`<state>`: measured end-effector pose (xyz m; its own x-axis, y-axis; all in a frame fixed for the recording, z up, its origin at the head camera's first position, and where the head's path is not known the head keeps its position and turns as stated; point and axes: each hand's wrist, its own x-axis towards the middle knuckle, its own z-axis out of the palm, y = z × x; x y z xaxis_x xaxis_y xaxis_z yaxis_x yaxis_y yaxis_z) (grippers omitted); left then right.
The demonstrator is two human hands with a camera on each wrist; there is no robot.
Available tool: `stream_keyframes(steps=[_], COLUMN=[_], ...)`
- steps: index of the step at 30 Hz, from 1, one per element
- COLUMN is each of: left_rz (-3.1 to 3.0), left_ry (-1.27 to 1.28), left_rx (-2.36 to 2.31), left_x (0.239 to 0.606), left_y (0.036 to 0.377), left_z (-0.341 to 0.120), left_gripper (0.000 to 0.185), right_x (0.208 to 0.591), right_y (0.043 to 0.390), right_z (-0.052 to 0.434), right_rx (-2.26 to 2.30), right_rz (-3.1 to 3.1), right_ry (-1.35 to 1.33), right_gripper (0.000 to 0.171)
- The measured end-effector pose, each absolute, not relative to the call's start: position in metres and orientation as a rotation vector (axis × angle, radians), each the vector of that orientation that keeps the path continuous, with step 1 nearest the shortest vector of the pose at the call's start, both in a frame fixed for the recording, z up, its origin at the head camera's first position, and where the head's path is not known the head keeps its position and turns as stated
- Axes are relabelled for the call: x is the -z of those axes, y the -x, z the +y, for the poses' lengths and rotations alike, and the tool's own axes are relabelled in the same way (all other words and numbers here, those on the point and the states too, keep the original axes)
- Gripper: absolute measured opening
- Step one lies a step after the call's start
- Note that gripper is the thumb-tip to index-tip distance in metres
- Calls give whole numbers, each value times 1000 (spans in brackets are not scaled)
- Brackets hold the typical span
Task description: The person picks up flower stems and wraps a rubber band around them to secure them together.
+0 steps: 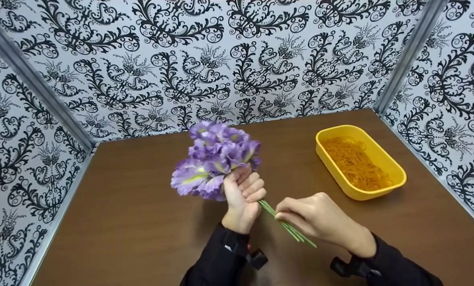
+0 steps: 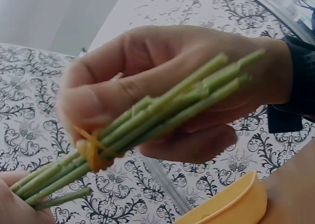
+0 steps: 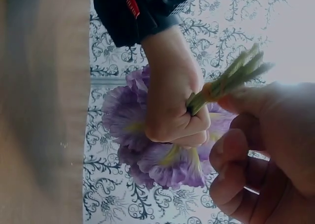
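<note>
A bunch of purple artificial flowers [image 1: 215,159] is held upright above the brown table [image 1: 141,214]. My left hand [image 1: 242,196] grips the green stems [image 1: 286,226] just below the blooms. My right hand [image 1: 316,216] pinches the stems lower down, where an orange rubber band [image 2: 91,150] is wrapped round them. In the right wrist view the left fist [image 3: 172,103] closes round the stems [image 3: 231,79] with the rubber band [image 3: 209,91] beside it and the flowers [image 3: 162,155] behind.
A yellow plastic tub [image 1: 360,161] with several orange rubber bands in it stands on the table at the right; its rim [image 2: 231,207] shows in the left wrist view. Patterned black-and-white walls [image 1: 221,59] enclose the table on three sides.
</note>
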<state>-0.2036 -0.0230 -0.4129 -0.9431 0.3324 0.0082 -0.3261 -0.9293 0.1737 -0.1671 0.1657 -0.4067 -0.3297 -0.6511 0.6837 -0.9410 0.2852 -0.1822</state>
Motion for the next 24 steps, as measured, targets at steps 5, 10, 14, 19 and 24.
stream_keyframes(steps=[5,10,14,19,24], left_rz=[220,223,219,205,201], left_ry=[-12,27,35,47,68], left_rx=[-2836,-2867,-2879,-2888,-2881], left_x=[412,412,413,414,414], left_y=[206,207,208,210,211], left_z=[-25,-26,-27,-27,-26], left_gripper=[42,43,41,39,41], right_x=[407,406,404,403,403], right_y=[166,165,163,160,159], right_z=[167,169,170,170,168], right_rx=[-912,-978,-1006,-997,-945], right_rz=[-2180,-2294,-2361,-2397,-2429], right_ry=[-1378,-1317,-1285,-1269,-1266], right_gripper=[18,19,16,16,20])
